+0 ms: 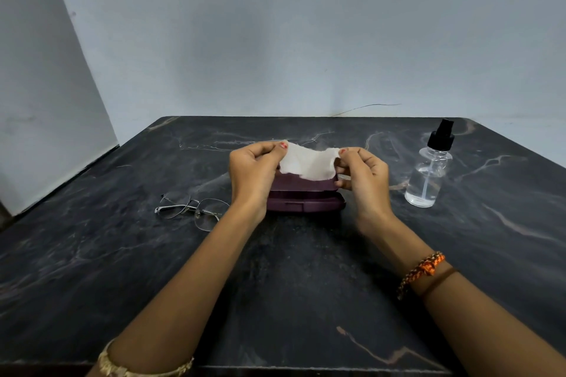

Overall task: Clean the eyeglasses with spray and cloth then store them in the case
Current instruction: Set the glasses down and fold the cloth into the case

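Pale blue-grey walls meet in a corner behind a dark marble table [291,285] veined with lighter streaks. Both forearms reach in from the near edge toward the middle of the top.

The left hand [252,171] and right hand [363,176] are raised just above the table, each pinching an upper corner of a small white cloth [307,162] between thumb and fingers, the other fingers curled. The cloth hangs spread between them, its lower edge sagging in front of the case [304,196]. Red polish shows on the thumbnails at the cloth's corners.

The case is maroon and sits on the table directly below and behind the hands, at the centre. Its lid looks raised behind the cloth, with the base lying flat in front, though the cloth and hands hide most of the opening.

The glasses [193,210], thin metal frames with clear lenses, lie on the table to the left of the case, just beside the left wrist and not touched by it.

A clear spray bottle [428,174] with a black pump top stands upright to the right of the case, near the right hand but apart from it, with clear liquid in its lower part.

An orange braided band [421,271] and a thin brown one circle the right wrist; a pale bangle [144,369] sits on the left forearm at the bottom edge.
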Motion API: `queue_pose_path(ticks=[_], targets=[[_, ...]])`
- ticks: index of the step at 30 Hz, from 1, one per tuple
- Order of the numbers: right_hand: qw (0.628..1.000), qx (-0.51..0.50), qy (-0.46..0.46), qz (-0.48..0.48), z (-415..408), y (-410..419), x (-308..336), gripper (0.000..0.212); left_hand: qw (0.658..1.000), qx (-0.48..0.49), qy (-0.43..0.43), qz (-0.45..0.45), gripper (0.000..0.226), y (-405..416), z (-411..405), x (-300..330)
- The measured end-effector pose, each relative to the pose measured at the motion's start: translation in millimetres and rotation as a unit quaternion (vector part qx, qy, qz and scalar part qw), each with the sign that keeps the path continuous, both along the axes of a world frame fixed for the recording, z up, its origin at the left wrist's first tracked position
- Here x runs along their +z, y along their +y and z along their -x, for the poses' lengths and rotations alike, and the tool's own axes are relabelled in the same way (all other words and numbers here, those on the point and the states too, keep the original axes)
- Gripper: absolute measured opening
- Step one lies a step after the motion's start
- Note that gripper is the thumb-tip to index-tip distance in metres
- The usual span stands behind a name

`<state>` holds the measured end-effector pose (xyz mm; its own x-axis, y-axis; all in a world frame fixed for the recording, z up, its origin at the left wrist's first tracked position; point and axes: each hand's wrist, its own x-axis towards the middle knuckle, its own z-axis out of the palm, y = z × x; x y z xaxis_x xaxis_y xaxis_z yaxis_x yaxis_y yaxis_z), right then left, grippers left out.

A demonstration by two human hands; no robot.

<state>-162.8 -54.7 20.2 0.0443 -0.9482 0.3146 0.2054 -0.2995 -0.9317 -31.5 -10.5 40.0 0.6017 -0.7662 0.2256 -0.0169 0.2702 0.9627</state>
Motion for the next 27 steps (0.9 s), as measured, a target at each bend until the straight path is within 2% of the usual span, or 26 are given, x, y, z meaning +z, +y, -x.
queue_pose_path(ticks=[2,6,10,13,17,22,27], targets=[[1.0,0.005,0.013,-0.02,2.8,-2.3,0.7,0.028,1.0,0.012,-0.013,-0.014,0.02,-2.1,-9.2,1.1],[0.996,-0.018,0.061,-0.058,6.9,-5.8,-3.4,0.031,0.988,0.033,-0.138,-0.064,0.011,-2.8,-23.0,1.4],[0.988,-0.049,0.128,-0.07,8.3,-9.8,-6.1,0.028,0.966,0.039,-0.229,-0.116,0.024,-1.1,-32.5,1.6],[0.981,-0.062,0.171,-0.06,11.2,-13.1,-5.9,0.024,0.96,0.03,-0.236,-0.151,0.021,-0.2,-39.4,3.7],[0.975,-0.066,0.207,-0.046,14.2,-16.1,-5.3,0.022,0.95,0.005,-0.228,-0.213,0.006,2.3,-48.5,5.5],[0.966,-0.053,0.246,-0.062,14.0,-17.9,-8.8,0.019,0.939,-0.014,-0.242,-0.244,0.017,2.6,-48.8,3.2],[0.953,-0.09,0.287,-0.041,17.5,-18.4,-6.5,0.016,0.927,-0.029,-0.272,-0.256,0.018,3.2,-50.5,3.7]])
